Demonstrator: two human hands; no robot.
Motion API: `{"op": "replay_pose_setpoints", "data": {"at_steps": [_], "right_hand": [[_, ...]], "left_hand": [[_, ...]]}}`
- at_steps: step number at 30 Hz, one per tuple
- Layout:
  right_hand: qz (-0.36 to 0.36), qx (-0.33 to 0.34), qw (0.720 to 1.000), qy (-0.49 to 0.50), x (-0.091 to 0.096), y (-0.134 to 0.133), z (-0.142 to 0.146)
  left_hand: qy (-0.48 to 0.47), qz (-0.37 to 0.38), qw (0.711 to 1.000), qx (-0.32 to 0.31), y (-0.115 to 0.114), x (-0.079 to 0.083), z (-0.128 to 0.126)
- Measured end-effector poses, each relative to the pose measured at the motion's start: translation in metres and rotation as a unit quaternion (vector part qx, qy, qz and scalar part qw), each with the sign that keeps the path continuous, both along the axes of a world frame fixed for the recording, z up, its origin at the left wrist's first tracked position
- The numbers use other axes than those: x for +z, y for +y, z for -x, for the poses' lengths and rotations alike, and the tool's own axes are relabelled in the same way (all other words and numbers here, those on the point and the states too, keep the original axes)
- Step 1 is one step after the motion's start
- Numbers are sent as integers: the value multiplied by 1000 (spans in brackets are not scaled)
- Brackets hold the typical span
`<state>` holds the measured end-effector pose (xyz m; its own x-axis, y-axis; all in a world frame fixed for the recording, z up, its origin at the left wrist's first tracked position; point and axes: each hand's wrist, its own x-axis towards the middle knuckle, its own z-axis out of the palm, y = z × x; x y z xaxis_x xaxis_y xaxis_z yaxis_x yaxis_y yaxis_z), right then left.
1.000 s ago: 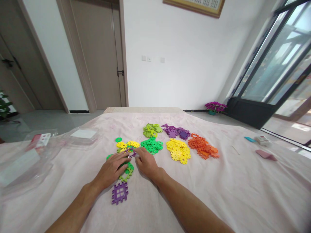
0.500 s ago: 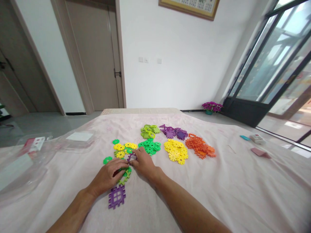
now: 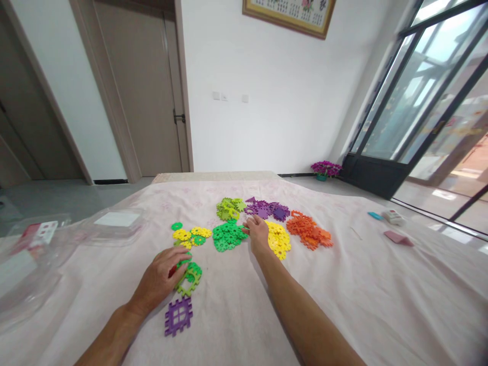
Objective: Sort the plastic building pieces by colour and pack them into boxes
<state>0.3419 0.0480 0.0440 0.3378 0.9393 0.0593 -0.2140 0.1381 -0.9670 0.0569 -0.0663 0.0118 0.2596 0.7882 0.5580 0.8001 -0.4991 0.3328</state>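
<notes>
My left hand (image 3: 162,272) is closed around the left edge of joined green toy pieces (image 3: 193,270), a notched square frame among them. Its fingertips and thumb cover part of these pieces. Just below lies a purple window-shaped piece (image 3: 179,316) with notched edges. A cluster of yellow notched discs (image 3: 201,232) and green discs lies above my left fingers. My right hand (image 3: 257,233) reaches between the green disc pile (image 3: 227,236) and the yellow disc pile (image 3: 279,239). Its fingers are curled together, and what they hold, if anything, I cannot make out.
Farther back lie a light green pile (image 3: 230,207) and a purple pile (image 3: 267,209); an orange pile (image 3: 308,230) is to the right. Clear plastic boxes (image 3: 114,236) stand at the left. A pink paper (image 3: 398,238) and a small white box (image 3: 393,217) lie far right on the cloth.
My right hand has moved right and away from my left hand to the piles. The purple frame piece that was between my hands no longer shows there. My left hand stays by the green pieces.
</notes>
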Motion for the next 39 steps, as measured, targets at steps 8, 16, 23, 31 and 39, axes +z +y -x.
{"op": "replay_pose_setpoints", "data": {"at_steps": [8,16,23,31,39], "right_hand": [[-52,383,900,-200,-2,-64,63],[-298,517,609,-522,21,-116,72],[-338,454,611,-554,8,-105,70],[-143,309,862,-375,-9,-76,66],[17,120,992,41,-3,-10,17]], "left_hand": [[-135,39,981,134,9,-3,15],[-210,107,955,182,7,3,16],[-203,118,956,175,8,3,16],[-139,120,976,113,11,-4,17],[-91,102,984,117,13,-5,16]]}}
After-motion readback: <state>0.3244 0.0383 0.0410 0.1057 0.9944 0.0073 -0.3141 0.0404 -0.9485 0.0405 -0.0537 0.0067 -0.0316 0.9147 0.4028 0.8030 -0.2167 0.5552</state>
